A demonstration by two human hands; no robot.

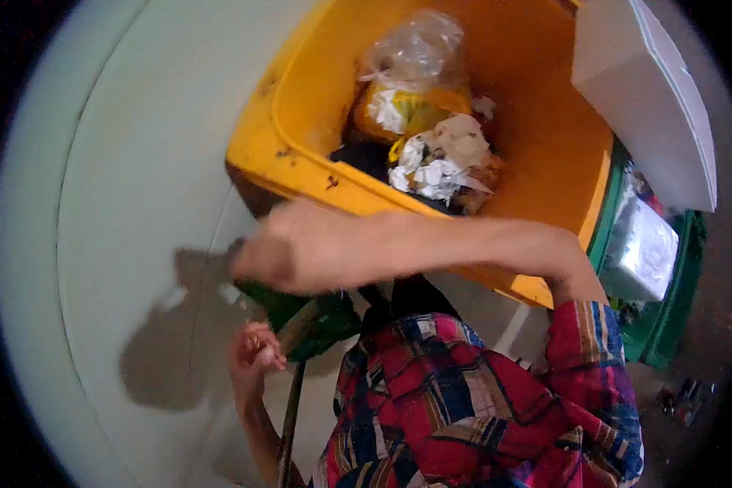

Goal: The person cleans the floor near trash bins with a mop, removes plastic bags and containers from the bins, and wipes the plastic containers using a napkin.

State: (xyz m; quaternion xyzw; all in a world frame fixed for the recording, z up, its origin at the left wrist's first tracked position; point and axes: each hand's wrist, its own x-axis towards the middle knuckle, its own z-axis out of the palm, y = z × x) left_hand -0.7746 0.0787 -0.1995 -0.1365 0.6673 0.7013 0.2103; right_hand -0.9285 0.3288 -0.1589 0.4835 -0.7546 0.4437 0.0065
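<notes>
Right hand [278,250] is motion-blurred and looks curled; I can't tell whether the fingers pinch anything. It sits just past the yellow bin's [297,169] near left corner, forearm running across the front rim. Left hand [256,350] is lower, fingers partly bent; can't tell if they close on anything. Dark green item [332,324], exact type unclear, sits beside both hands, under the right wrist and above a thin pole [291,419] that slants down past the left forearm.

Edges: I see the pale wall [130,114] on the left, with a narrowing wedge of room between it and the bin corner. Bin mouth is open; clear plastic bag [421,50] and crumpled white paper [435,177] lie well inside the rim. White panel [647,102] crowds the right edge, above a silvery-white box [642,248] in a green bin [655,337]. Plaid shirt [447,398] fills the bottom.
</notes>
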